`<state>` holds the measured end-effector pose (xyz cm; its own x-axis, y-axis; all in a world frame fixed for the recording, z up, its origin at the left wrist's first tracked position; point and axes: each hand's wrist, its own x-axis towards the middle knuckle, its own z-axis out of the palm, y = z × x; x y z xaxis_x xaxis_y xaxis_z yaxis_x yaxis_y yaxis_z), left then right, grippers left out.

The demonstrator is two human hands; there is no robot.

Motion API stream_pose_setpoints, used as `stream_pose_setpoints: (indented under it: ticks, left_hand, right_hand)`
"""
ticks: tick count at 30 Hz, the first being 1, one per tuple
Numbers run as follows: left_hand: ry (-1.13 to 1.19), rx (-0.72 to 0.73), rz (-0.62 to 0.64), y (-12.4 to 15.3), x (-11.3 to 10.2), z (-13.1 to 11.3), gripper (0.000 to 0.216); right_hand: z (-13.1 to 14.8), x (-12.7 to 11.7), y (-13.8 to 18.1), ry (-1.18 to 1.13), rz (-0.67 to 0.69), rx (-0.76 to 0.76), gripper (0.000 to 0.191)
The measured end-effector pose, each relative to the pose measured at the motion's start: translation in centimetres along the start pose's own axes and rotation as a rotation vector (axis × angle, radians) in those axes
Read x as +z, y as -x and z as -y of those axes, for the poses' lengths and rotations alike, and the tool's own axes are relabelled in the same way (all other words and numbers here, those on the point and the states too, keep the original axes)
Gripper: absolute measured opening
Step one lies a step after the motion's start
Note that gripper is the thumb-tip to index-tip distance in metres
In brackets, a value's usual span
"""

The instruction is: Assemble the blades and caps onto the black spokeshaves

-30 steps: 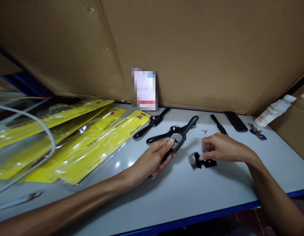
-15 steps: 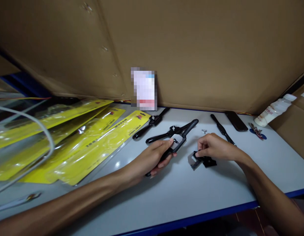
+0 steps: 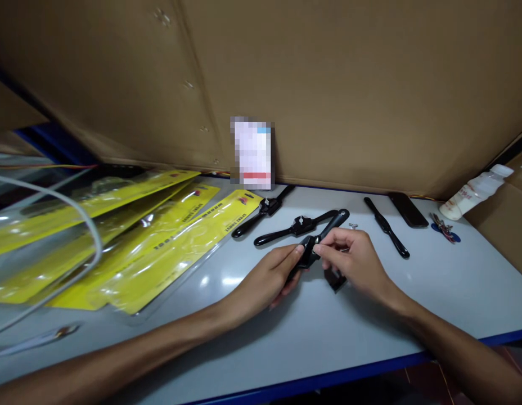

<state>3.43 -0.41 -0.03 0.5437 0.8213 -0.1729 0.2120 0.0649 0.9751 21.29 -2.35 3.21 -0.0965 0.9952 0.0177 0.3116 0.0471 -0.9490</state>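
Note:
My left hand (image 3: 278,270) is closed around a black spokeshave (image 3: 334,220), thumb at its middle. A small black cap plate (image 3: 306,253) now covers the spokeshave's middle. My right hand (image 3: 354,259) pinches at that plate's right edge, and its fingertips hide part of it. Loose dark metal parts (image 3: 334,279) lie on the table beneath my right hand, partly covered. Behind my hands lie a second spokeshave (image 3: 301,226) and a third spokeshave (image 3: 267,208), both with silvery screws. A small silvery screw (image 3: 352,225) sits just beyond my right hand.
A bare black spokeshave body (image 3: 386,226) lies at right, near a phone (image 3: 408,210), keys (image 3: 444,229) and a white bottle (image 3: 474,194). Yellow blister packs (image 3: 180,247) spread over the left side, with a white cable (image 3: 90,225) in front. A cardboard wall (image 3: 349,101) rises behind.
My right hand has lifted the black cap plate from the table and moved left to the held spokeshave. The plate now covers the pale blade seen there before.

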Motion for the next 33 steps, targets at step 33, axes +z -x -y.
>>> stream_pose_setpoints:
  ticks: [33]
  left_hand:
    - [0.106,-0.076,0.035,-0.3,-0.7,0.1,0.037]
  right_hand:
    - [-2.1,-8.5,-3.3,0.965,-0.294,-0.112,0.016]
